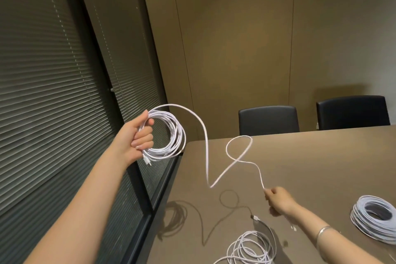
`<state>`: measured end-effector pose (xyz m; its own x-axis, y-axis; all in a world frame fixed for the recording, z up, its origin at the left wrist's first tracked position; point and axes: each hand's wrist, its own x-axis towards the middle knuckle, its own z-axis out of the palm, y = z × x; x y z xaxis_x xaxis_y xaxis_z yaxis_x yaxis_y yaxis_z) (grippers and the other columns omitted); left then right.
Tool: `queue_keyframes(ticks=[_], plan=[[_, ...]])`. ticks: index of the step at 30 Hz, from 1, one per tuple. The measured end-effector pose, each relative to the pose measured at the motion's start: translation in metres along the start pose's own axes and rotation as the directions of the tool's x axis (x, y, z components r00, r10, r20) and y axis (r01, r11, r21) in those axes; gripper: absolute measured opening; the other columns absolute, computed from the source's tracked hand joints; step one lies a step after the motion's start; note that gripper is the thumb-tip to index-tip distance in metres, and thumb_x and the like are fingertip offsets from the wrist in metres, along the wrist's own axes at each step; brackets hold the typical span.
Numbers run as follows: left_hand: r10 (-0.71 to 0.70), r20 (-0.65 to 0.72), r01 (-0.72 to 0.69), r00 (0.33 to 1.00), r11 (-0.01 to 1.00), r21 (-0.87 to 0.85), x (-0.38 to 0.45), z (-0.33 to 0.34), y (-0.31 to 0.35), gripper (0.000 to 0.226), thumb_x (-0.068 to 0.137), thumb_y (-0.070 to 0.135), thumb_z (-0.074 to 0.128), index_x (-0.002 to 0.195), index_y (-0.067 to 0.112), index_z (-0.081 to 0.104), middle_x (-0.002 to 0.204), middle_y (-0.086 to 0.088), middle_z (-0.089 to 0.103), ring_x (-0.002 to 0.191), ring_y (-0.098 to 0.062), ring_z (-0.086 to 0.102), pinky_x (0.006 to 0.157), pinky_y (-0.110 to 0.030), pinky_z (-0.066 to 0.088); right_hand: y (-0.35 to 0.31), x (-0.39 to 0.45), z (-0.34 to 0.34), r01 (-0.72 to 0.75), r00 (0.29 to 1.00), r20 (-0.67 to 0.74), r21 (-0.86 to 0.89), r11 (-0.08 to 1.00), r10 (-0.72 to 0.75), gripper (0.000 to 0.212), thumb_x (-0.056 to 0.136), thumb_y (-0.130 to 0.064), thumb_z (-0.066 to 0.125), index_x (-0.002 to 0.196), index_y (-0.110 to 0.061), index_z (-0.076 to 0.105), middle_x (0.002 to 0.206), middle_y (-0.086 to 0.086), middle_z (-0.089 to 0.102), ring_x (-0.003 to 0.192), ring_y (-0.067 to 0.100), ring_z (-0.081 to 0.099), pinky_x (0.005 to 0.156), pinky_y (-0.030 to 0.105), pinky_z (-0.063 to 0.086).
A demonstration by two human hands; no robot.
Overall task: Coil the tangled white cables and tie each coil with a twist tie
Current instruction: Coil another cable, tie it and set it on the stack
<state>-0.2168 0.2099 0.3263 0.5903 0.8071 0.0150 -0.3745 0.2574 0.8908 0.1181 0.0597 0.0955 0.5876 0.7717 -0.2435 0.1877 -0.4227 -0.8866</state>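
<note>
Fingers (142, 138) of left hand (137, 135) curled around white coil (166, 133), held up in air beside table edge. Right hand (279, 199) pinches free strand (237, 157) of same cable, low over table (321, 156). Strand hangs between hands, makes one loop in middle. On table: finished coil (374, 217) at right, loose tangled cable (251, 248) near front. Two dark chairs (267, 119) behind table. Silver bracelet (323, 231) on right wrist.

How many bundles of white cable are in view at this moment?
3. One coil is held up in the left hand, its tail running to the right hand; a loose pile lies on the table at the bottom edge; a neat coil lies far right, partly cropped.
</note>
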Motion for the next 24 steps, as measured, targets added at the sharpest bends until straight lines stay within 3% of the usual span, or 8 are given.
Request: queue_keyframes(ticks=[3, 8, 10, 11, 13, 20, 22, 24], plan=[[-0.016, 0.014, 0.015, 1.0, 0.999, 0.034, 0.001, 0.004, -0.004, 0.036, 0.097, 0.041, 0.048, 0.076, 0.012, 0.052, 0.035, 0.009, 0.023, 0.023, -0.002, 0.02, 0.026, -0.015, 0.014, 0.002, -0.004, 0.009, -0.024, 0.997, 0.078, -0.064, 0.998, 0.029, 0.024, 0.097, -0.007, 0.042, 0.074, -0.005, 0.049, 0.056, 0.009, 0.05, 0.043, 0.02, 0.049, 0.044, 0.02, 0.036], [-0.065, 0.034, 0.061, 0.997, 0.992, 0.114, 0.002, 0.012, -0.014, 0.035, 0.096, 0.04, 0.05, 0.075, 0.012, 0.053, 0.037, 0.009, 0.023, 0.024, -0.002, 0.019, 0.027, -0.015, 0.013, -0.011, -0.013, 0.015, 0.116, 0.978, 0.206, -0.348, 0.93, -0.044, 0.029, 0.092, -0.01, 0.051, 0.063, -0.011, 0.051, 0.06, 0.003, 0.052, 0.056, 0.016, 0.044, 0.055, 0.027, 0.032], [-0.084, 0.032, 0.078, 0.996, 0.986, 0.146, 0.002, 0.014, -0.019, 0.035, 0.096, 0.041, 0.051, 0.076, 0.012, 0.054, 0.037, 0.008, 0.022, 0.025, -0.003, 0.019, 0.028, -0.015, 0.014, -0.019, -0.017, 0.021, 0.161, 0.97, 0.23, -0.347, 0.924, -0.082, 0.019, 0.094, -0.015, 0.053, 0.091, -0.002, 0.067, 0.091, 0.012, 0.068, 0.087, 0.023, 0.062, 0.075, 0.03, 0.043], [-0.091, 0.032, 0.085, 0.995, 0.984, 0.155, 0.003, 0.016, -0.021, 0.035, 0.095, 0.041, 0.051, 0.076, 0.011, 0.054, 0.038, 0.008, 0.022, 0.025, -0.003, 0.018, 0.028, -0.014, 0.014, -0.027, -0.02, 0.023, 0.176, 0.967, 0.233, -0.318, 0.932, -0.103, 0.027, 0.096, -0.018, 0.053, 0.113, 0.0, 0.063, 0.114, 0.012, 0.066, 0.108, 0.022, 0.06, 0.089, 0.027, 0.042], [-0.106, 0.038, 0.099, 0.994, 0.983, 0.157, 0.004, 0.019, -0.025, 0.034, 0.094, 0.041, 0.053, 0.076, 0.011, 0.053, 0.037, 0.008, 0.022, 0.025, -0.003, 0.018, 0.028, -0.014, 0.014, -0.043, -0.031, 0.028, 0.236, 0.951, 0.253, -0.225, 0.945, -0.177, 0.044, 0.096, -0.023, 0.055, 0.135, -0.004, 0.049, 0.134, 0.008, 0.055, 0.125, 0.017, 0.051, 0.1, 0.02, 0.034], [-0.162, 0.119, 0.143, 0.98, 0.978, 0.152, 0.006, 0.039, -0.034, 0.035, 0.093, 0.041, 0.053, 0.074, 0.011, 0.054, 0.037, 0.008, 0.022, 0.025, -0.003, 0.019, 0.03, -0.016, 0.011, -0.088, -0.06, 0.061, 0.371, 0.802, 0.481, 0.064, 0.927, -0.354, 0.075, 0.081, -0.021, 0.074, 0.145, -0.024, 0.035, 0.14, -0.009, 0.045, 0.132, 0.004, 0.038, 0.11, 0.023, 0.03], [-0.155, 0.141, 0.14, 0.978, 0.984, 0.113, 0.005, 0.044, -0.035, 0.035, 0.093, 0.04, 0.053, 0.073, 0.012, 0.053, 0.037, 0.008, 0.023, 0.025, -0.003, 0.019, 0.029, -0.016, 0.012, -0.095, -0.069, 0.074, 0.344, 0.754, 0.549, 0.139, 0.929, -0.362, 0.058, 0.084, -0.009, 0.07, 0.137, -0.014, 0.046, 0.132, -0.002, 0.054, 0.121, 0.005, 0.049, 0.103, 0.018, 0.038], [-0.125, 0.14, 0.119, 0.982, 0.992, 0.053, 0.006, 0.046, -0.035, 0.036, 0.094, 0.04, 0.053, 0.071, 0.013, 0.051, 0.037, 0.008, 0.024, 0.025, -0.003, 0.02, 0.028, -0.017, 0.014, -0.096, -0.078, 0.085, 0.256, 0.701, 0.617, 0.25, 0.934, -0.358, 0.028, 0.091, -0.004, 0.058, 0.119, -0.003, 0.057, 0.11, 0.008, 0.066, 0.1, 0.011, 0.062, 0.09, 0.016, 0.048]])
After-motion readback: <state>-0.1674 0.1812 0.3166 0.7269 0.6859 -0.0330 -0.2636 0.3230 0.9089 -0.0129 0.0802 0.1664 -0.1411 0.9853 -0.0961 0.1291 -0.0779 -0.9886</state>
